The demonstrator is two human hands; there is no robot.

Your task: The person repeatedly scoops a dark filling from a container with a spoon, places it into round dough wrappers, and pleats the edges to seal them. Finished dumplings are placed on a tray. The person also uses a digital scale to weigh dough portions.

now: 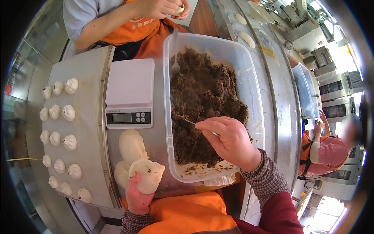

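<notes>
My left hand (139, 196) holds a flat round dough wrapper (148, 176) with a few dark specks on it. Behind that wrapper, more pale dough rounds (130, 145) lie on the metal table. In my right hand (229, 140) is the handle of a metal spoon (190, 121), its front end in a dark, crumbly filling (204, 96). The filling sits in a large translucent plastic tub (167, 117). A second spoon (176, 63) leans upright in the tub's far left corner. Left of the tub stands a white kitchen scale (130, 84).
A cloth-lined tray (87, 122) with rows of filled buns (68, 113) stands at the left. Across the table, a person in an orange apron (128, 29) holds a piece of dough. Wrappers (247, 39) lie on the counter beyond the tub. Another person (330, 155) works at the far right.
</notes>
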